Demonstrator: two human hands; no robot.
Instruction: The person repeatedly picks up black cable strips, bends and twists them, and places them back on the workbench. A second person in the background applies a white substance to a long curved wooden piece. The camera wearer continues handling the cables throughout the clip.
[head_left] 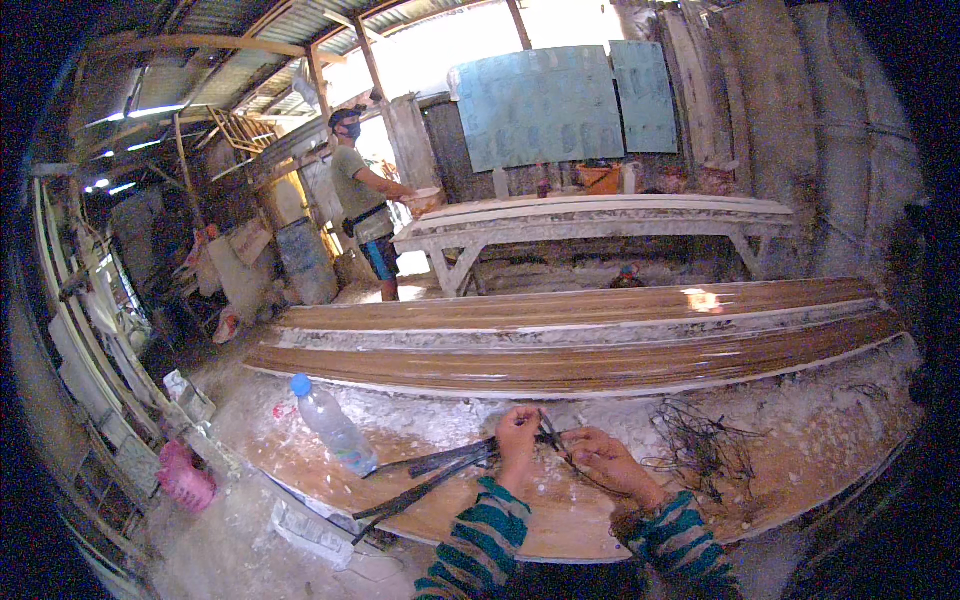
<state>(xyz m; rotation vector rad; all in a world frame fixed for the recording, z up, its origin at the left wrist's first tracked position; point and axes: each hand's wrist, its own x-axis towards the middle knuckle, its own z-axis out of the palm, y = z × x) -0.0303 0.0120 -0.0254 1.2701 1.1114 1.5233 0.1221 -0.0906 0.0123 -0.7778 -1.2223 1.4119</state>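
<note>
Gripping black strips [440, 463] at one end, the left hand [518, 437] is nearer; their long axis slants leftward and toward the body. Close beside, the right hand [600, 462] pinches a thin strand; farther right lies a black tangle [705, 450].

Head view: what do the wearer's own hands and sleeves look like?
Both the left hand and the right hand are bare, without gloves. The left sleeve and right sleeve match: teal-green with paler greyish bands. No cables show on either arm; finer markings are too blurred to tell.
</note>
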